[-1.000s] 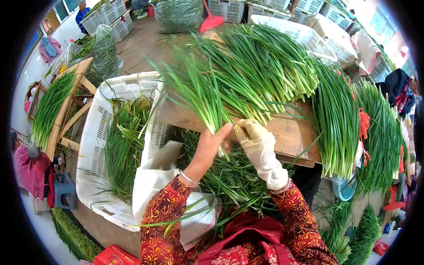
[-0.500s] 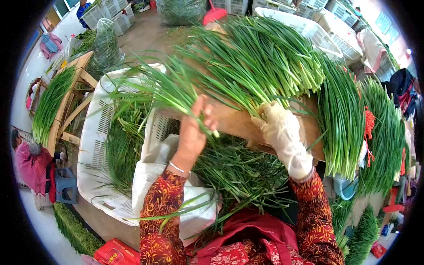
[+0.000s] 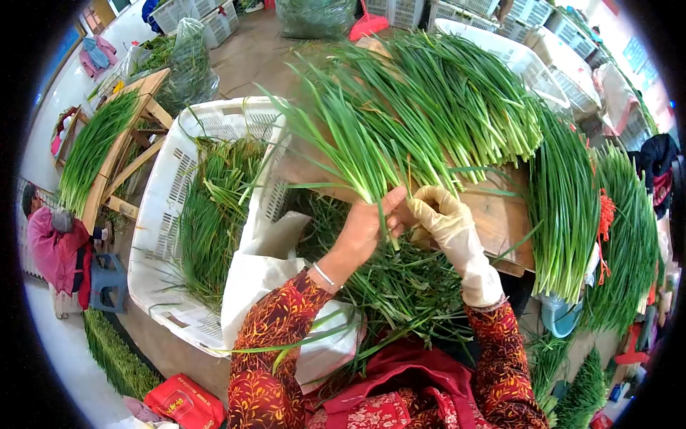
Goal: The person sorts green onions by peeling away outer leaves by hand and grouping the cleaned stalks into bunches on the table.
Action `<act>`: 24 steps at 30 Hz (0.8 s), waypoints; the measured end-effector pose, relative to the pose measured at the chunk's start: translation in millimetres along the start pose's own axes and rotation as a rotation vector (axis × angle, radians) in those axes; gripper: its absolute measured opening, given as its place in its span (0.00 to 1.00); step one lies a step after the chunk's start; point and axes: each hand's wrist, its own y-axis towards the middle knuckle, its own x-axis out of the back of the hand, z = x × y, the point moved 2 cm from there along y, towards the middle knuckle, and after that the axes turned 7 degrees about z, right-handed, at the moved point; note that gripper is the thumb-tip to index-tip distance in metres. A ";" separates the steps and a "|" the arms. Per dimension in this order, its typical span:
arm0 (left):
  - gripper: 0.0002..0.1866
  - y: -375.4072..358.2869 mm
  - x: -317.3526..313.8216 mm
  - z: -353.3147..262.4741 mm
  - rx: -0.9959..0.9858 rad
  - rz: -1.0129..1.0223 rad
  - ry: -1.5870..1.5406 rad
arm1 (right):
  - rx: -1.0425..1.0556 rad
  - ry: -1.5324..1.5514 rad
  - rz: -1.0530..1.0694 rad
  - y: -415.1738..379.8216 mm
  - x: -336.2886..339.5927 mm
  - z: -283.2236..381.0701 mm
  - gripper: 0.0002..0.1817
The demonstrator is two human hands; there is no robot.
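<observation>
My left hand [image 3: 368, 227], bare with a white bangle at the wrist, grips a small bunch of green stalks [image 3: 357, 161] near their pale ends. Beside it, my right hand [image 3: 446, 222] wears a thin whitish glove; its thumb and finger pinch together close to the stalk ends, and what they hold is too small to name. Beyond my hands, a large pile of long green stalks [image 3: 464, 100] lies across a wooden board [image 3: 500, 218]. Loose leaves [image 3: 407, 286] lie under my hands.
A white plastic basket [image 3: 153, 243] with greens stands at left, next to a white sack [image 3: 257, 286]. More stalks [image 3: 568, 214] hang over the board's right side. A wooden stand [image 3: 118, 154] with greens, a blue stool [image 3: 108, 282] and a person in pink [image 3: 53, 239] are farther left.
My left hand has moved right with its bunch, from above the basket side to beside my gloved hand. The bunch now points up and away over the board. The view has shifted slightly.
</observation>
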 end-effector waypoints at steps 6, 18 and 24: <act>0.13 2.2 11.8 -15.3 0.002 0.019 0.230 | 0.283 -0.461 0.013 -15.7 -3.9 4.1 0.05; 0.10 4.1 9.4 -21.1 -0.035 0.032 0.170 | 0.091 -0.291 0.108 -4.3 -0.8 25.5 0.20; 0.12 2.7 11.7 -31.8 -0.102 0.089 0.191 | -0.141 -0.167 0.247 1.4 -9.2 14.5 0.21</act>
